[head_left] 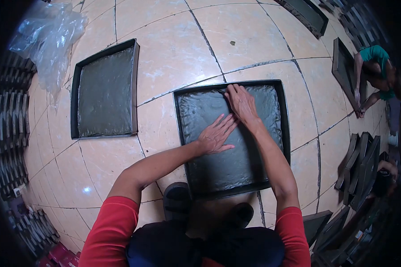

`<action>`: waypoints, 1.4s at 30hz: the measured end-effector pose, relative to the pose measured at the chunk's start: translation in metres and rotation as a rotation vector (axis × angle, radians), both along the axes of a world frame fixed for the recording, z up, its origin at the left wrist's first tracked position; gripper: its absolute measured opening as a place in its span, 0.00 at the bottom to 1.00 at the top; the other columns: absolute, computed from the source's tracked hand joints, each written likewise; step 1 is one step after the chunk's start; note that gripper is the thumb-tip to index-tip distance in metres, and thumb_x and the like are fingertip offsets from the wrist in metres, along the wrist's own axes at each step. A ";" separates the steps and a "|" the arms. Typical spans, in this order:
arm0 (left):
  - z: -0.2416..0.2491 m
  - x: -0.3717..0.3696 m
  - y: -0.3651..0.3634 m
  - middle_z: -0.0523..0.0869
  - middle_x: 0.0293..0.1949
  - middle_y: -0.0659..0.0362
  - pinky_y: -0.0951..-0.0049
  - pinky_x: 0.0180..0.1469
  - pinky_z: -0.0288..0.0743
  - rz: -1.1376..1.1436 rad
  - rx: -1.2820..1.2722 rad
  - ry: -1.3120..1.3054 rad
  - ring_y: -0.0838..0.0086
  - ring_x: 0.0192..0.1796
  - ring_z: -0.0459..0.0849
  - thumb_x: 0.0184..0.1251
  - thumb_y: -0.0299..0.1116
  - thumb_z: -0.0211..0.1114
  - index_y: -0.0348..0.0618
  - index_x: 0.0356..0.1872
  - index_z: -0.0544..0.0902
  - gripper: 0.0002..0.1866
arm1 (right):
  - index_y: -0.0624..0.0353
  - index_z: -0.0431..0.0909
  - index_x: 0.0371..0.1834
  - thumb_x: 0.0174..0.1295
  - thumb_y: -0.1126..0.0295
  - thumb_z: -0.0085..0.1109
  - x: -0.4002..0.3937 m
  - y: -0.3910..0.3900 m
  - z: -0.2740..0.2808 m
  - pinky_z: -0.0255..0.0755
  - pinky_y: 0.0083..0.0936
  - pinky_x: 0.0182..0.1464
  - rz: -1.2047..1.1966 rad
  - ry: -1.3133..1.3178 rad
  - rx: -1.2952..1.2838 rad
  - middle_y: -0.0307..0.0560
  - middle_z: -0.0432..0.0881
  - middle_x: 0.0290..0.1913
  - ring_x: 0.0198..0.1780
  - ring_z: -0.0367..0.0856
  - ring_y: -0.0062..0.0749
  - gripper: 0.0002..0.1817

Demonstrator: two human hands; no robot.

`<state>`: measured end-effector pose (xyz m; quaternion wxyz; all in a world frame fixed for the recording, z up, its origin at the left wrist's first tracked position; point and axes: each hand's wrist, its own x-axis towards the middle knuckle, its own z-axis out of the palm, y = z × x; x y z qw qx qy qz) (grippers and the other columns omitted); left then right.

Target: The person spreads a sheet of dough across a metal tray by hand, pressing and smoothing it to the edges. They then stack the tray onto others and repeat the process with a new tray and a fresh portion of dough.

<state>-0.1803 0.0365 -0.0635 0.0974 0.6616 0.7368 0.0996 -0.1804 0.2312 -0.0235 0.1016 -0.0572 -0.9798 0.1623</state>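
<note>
A square dark tray (286, 133) lies on the floor right in front of me, filled with a soft, dark grey slab (209, 171) whose surface is wrinkled along the edges. My left hand (216, 135) rests flat on the middle of this slab, fingers spread. Farther up, my right hand (241, 101) has its fingers bent and close together at the slab's far edge, near the tray's back wall. The slab is slightly creased beside those fingertips, which are partly hidden under the hand.
A second filled tray (135, 89) lies to the left, with a clear plastic sheet (51, 40) beyond it. Stacked trays (11, 115) line the far left. At right, a person in green (374, 55) crouches by a tray (343, 66). More trays (363, 169) lean nearby.
</note>
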 end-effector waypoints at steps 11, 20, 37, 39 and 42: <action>-0.003 0.001 0.000 0.59 0.84 0.44 0.48 0.88 0.35 0.013 0.026 0.011 0.54 0.88 0.49 0.78 0.71 0.47 0.33 0.84 0.56 0.52 | 0.60 0.73 0.47 0.81 0.63 0.53 -0.003 -0.003 0.001 0.79 0.50 0.46 -0.061 0.069 -0.214 0.55 0.84 0.44 0.46 0.85 0.55 0.11; 0.003 -0.003 -0.003 0.58 0.84 0.43 0.44 0.87 0.35 0.119 0.009 -0.015 0.53 0.89 0.48 0.78 0.70 0.48 0.32 0.83 0.59 0.51 | 0.58 0.82 0.64 0.71 0.68 0.64 0.015 -0.008 0.002 0.82 0.44 0.56 -0.022 0.162 -0.005 0.50 0.86 0.55 0.54 0.86 0.51 0.19; 0.011 -0.058 0.017 0.52 0.87 0.44 0.50 0.88 0.42 0.264 0.042 -0.003 0.55 0.89 0.49 0.78 0.63 0.55 0.33 0.85 0.51 0.51 | 0.59 0.51 0.88 0.79 0.41 0.48 0.069 0.029 -0.021 0.44 0.56 0.86 -0.080 -0.212 0.021 0.55 0.53 0.89 0.88 0.52 0.49 0.45; 0.013 -0.057 0.014 0.52 0.87 0.44 0.50 0.87 0.42 0.319 0.071 -0.039 0.54 0.89 0.49 0.79 0.62 0.55 0.33 0.85 0.51 0.50 | 0.59 0.49 0.89 0.79 0.40 0.47 0.070 0.033 -0.026 0.44 0.57 0.86 -0.138 -0.211 0.001 0.57 0.50 0.89 0.89 0.50 0.51 0.46; 0.015 -0.063 0.008 0.51 0.87 0.43 0.49 0.87 0.42 0.314 0.003 -0.050 0.54 0.89 0.48 0.80 0.62 0.55 0.33 0.85 0.51 0.49 | 0.60 0.46 0.89 0.80 0.39 0.46 0.076 0.052 -0.029 0.43 0.57 0.86 -0.228 -0.214 -0.024 0.60 0.46 0.89 0.89 0.47 0.53 0.46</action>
